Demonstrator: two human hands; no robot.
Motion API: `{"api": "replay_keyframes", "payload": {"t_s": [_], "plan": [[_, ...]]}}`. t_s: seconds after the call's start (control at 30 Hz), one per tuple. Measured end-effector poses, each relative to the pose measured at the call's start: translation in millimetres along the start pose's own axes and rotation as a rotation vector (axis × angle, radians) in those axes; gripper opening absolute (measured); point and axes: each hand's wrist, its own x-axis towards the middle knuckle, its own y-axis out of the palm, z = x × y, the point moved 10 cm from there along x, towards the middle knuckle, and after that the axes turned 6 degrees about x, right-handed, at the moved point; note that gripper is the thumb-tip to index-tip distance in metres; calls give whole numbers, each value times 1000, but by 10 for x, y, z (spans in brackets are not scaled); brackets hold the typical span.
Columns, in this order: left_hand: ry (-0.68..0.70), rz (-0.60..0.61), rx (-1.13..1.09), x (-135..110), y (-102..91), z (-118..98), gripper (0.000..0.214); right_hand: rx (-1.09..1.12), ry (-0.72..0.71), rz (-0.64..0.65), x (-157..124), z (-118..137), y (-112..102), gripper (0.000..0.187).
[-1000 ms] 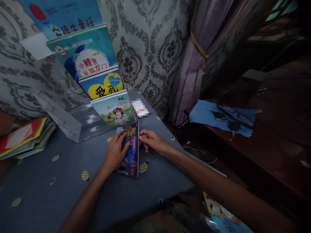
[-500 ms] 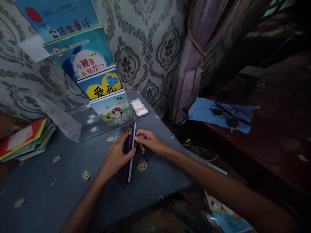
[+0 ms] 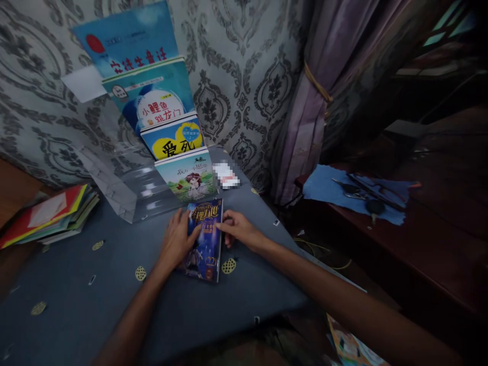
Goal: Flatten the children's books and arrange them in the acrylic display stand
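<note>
A small dark blue book with gold lettering faces up at the near side of the display rack, on the cloth-covered table. My left hand holds its left side, thumb across the cover and fingers along the edge. At the right edge, my right hand has curled fingers, with the index fingertip and thumb against the book; the lower fingers are partly hidden. Just beyond stands a book with a girl on its cover, the lowest in a clear stepped rack.
Higher on the rack stand a yellow-and-blue book, a teal book and a light blue book. A pile of books lies left. A blue cloth with keys and tools rests on a dark red surface at right.
The blue book has turned from a steep tilt to lying flatter, so its cover shows more fully. My left hand has slid from across the cover to its left side.
</note>
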Motion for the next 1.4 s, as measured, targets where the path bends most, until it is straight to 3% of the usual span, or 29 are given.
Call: {"api": "replay_keyframes", "payload": {"t_s": [0.13, 0.3, 0.4, 0.47, 0.6, 0.7, 0.83, 1.0, 1.4], "plan": [[-38, 20, -174, 88, 52, 268, 47, -1, -8, 8, 5, -5, 36, 52], [-283, 23, -738, 159, 158, 580, 55, 19, -62, 37, -45, 106, 94, 49], [-386, 79, -1032, 142, 197, 541, 54, 5, -132, 65, -75, 268, 128, 47], [-354, 66, -1126, 146, 74, 416, 54, -42, -194, 80, -99, 439, 152, 44], [-181, -90, -1082, 164, -380, 187, 48, -245, -400, 69, -188, 921, 197, 34], [-92, -185, -1026, 157, -562, 115, 43, -410, -553, 19, -262, 1169, 216, 32], [-7, -215, -1005, 118, -499, 41, 37, -511, -625, -113, -306, 1100, 140, 34], [-17, -296, -834, -29, -393, -53, 36, -645, -686, -279, -404, 831, 54, 26], [-8, -364, -619, -277, -237, -71, 52, -779, -850, -283, -541, 787, 156, 20]]}}
